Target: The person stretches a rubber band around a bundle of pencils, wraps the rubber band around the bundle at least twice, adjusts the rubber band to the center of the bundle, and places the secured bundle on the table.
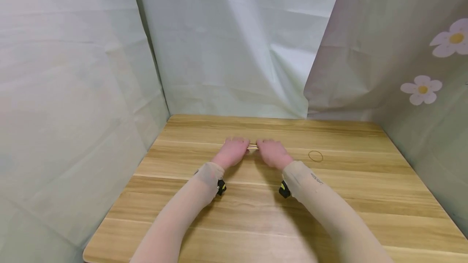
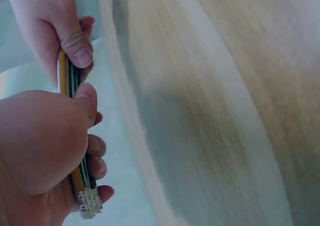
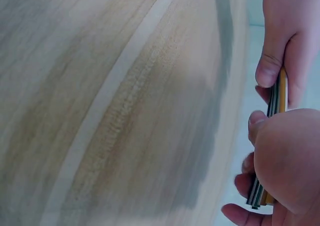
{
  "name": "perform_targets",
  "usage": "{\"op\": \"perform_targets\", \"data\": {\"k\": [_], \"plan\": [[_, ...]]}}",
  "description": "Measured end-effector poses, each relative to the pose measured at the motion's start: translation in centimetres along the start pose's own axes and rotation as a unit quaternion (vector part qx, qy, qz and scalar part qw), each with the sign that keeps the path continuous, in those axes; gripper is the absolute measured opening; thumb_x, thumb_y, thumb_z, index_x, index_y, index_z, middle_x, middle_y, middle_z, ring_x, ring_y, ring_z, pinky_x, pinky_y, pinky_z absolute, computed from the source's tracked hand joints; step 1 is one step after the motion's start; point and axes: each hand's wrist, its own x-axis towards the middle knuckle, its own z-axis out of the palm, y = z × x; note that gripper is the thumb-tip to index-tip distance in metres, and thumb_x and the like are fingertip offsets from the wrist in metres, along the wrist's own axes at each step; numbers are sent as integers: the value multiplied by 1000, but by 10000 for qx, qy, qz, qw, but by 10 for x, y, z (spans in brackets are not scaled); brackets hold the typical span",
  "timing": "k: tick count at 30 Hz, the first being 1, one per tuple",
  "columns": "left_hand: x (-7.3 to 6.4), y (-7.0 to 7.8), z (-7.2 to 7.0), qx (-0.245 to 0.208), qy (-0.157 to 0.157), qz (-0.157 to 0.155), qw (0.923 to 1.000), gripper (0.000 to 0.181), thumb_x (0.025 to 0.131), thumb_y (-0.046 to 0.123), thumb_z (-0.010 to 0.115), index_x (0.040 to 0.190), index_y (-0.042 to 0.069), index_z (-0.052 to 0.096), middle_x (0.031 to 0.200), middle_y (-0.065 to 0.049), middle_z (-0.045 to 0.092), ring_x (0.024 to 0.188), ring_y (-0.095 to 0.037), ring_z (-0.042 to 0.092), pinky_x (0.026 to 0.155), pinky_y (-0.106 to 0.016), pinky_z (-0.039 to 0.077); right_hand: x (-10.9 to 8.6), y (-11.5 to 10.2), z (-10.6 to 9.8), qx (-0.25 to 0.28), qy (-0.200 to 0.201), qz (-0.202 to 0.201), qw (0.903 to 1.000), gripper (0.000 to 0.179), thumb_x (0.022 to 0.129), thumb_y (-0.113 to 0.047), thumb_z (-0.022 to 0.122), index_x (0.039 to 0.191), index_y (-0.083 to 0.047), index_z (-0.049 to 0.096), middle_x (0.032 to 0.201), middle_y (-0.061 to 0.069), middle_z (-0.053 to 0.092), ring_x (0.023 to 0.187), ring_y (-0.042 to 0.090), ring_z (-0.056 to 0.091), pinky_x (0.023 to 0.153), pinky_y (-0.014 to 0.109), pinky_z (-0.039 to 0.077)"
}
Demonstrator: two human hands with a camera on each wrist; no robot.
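Both hands grip one bundle of pencils (image 1: 253, 147) above the far half of the table. My left hand (image 1: 234, 151) curls around one end, and my right hand (image 1: 272, 152) holds the other, a small gap between them. In the left wrist view, the pencils (image 2: 71, 78) are yellow and dark striped, with silvery metal ends sticking out below the left palm. From the right wrist view, the dark opposite ends of the pencils (image 3: 255, 198) show past the right hand's fingers. The palms hide much of the bundle. To the right of my right hand lies a thin rubber band (image 1: 315, 156).
The wood-grain table (image 1: 248, 222) has pale fabric walls around it: one at the left (image 1: 73, 92), one behind (image 1: 234, 52), and a flowered curtain (image 1: 420, 88) at the right. Dark wrist cameras sit under both sleeves.
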Motion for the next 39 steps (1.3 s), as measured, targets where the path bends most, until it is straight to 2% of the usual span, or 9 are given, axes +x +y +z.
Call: {"op": "perform_targets", "data": {"k": [7,12,20,25,28,33,36,39], "plan": [[3,2,4,77,24,-104,9999,31,111,34,57,128,9,55,121,-15,66,116,-35,62,102,-54,45,-2,3,1,-224,321,101,9992,23,111,-26,62,119,-5,56,107,15,66,102,37,66,78,54,59],[0,6,1,101,137,-89,9998,26,111,31,59,125,8,57,116,-13,67,110,-33,63,98,-51,46,-5,4,1,-181,311,100,9993,22,111,-26,62,120,-6,57,109,15,66,103,36,65,78,54,58],[-1,6,1,190,127,-166,9996,23,111,29,57,125,11,58,114,-8,68,109,-28,63,97,-47,47,-6,7,4,74,304,153,9994,26,111,-27,61,126,-6,57,115,14,67,106,34,63,84,54,57],[-1,0,3,188,216,-198,9994,20,110,29,59,120,12,57,112,-7,68,106,-27,63,93,-45,46,-11,17,1,493,430,256,9975,28,109,-26,65,126,-5,58,117,14,67,110,36,63,92,56,55],[-3,-4,2,139,224,-216,9994,17,110,28,60,117,12,56,108,-5,67,102,-25,61,91,-43,45,-18,29,-1,803,537,485,9941,32,107,-25,69,127,-3,59,123,17,68,116,39,63,98,56,53],[-9,-10,-1,125,175,-183,9996,15,110,26,59,114,13,55,102,-2,63,97,-21,58,89,-41,43,-32,48,0,1114,450,837,9892,49,106,-23,69,145,3,51,144,26,59,135,45,53,113,58,43],[-11,-12,-1,199,164,-164,9995,16,111,28,58,114,13,55,101,-1,62,95,-21,57,88,-40,42,-38,51,0,1198,294,791,9892,56,108,-23,66,152,6,45,151,30,53,143,48,47,120,58,35],[-12,-12,0,280,201,-132,9993,18,111,30,57,114,12,54,101,-2,62,95,-21,57,87,-40,42,-42,49,1,1182,158,626,9909,58,110,-24,63,154,8,43,153,31,50,145,49,44,121,60,33]]}}
